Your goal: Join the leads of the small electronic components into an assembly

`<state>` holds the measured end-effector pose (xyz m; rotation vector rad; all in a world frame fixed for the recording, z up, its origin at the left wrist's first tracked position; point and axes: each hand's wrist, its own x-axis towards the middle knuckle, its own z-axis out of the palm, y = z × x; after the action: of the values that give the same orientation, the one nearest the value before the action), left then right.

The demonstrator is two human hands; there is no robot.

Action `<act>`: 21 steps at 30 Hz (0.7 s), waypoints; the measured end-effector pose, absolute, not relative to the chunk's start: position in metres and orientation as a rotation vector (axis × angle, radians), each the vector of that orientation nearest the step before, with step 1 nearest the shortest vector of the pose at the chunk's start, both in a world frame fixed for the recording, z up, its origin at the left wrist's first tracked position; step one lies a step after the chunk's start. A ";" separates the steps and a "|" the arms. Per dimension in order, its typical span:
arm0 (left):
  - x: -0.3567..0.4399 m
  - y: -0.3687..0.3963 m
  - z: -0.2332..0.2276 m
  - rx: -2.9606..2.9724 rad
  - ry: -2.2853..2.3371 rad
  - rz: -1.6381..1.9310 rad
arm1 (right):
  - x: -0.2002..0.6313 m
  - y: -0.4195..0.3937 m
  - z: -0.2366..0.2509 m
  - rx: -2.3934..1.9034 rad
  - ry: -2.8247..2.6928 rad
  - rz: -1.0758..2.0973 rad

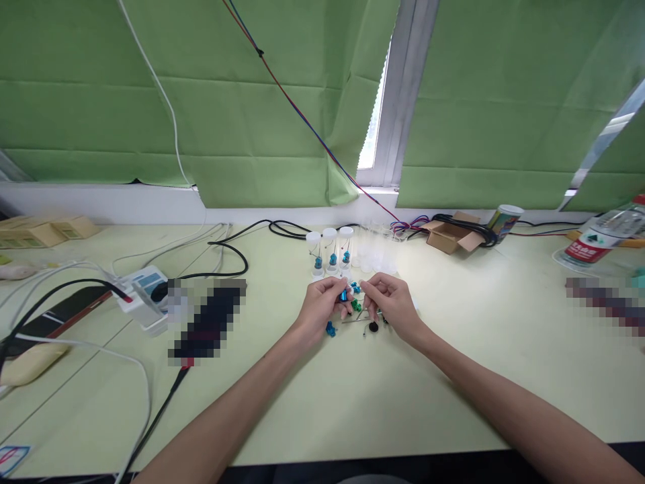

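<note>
Two bare forearms (242, 410) reached in from the near edge of the pale desk (312, 417), the hands meeting near its middle. The left hand (320, 304) pinched a small blue piece (343, 295) between thumb and fingers. The right hand (396, 302) was just beside it, fingers curled and drawn together; whether they gripped anything, I could not tell.

Beneath and between the hands lay a green piece (356, 306), a thin metal rod (355, 319) and a black disc (373, 327). One loose blue piece (330, 329) rested on the desk, just below the left hand.

Just behind the hands, three clear vials (329, 250) with white caps stood upright in a row, blue bits inside each. More clear containers (385, 255) stood to their right.

Farther back sat an open cardboard box (446, 238), with a can (505, 220) leaning next to it. At far right was a plastic bottle (605, 235); at left, a white power strip (141, 299) with cords plugged in. Green curtains (277, 121) hung behind the desk.
</note>
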<state>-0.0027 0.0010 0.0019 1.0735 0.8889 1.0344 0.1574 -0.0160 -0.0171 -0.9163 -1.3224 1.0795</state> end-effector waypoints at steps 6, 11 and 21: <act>-0.002 0.001 0.003 1.071 0.896 1.037 | 0.157 -0.016 -0.016 -0.920 -1.295 1.103; -0.001 0.000 0.005 1.044 0.889 1.035 | 0.157 -0.015 -0.017 -0.888 -1.277 1.136; -0.001 0.004 0.001 0.895 0.807 1.002 | 0.159 -0.012 -0.015 -0.676 -1.134 1.449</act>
<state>-0.0013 0.0037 0.0014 0.8952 0.8073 1.0016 0.1591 -0.0115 -0.0148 -0.6761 -1.1341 1.4485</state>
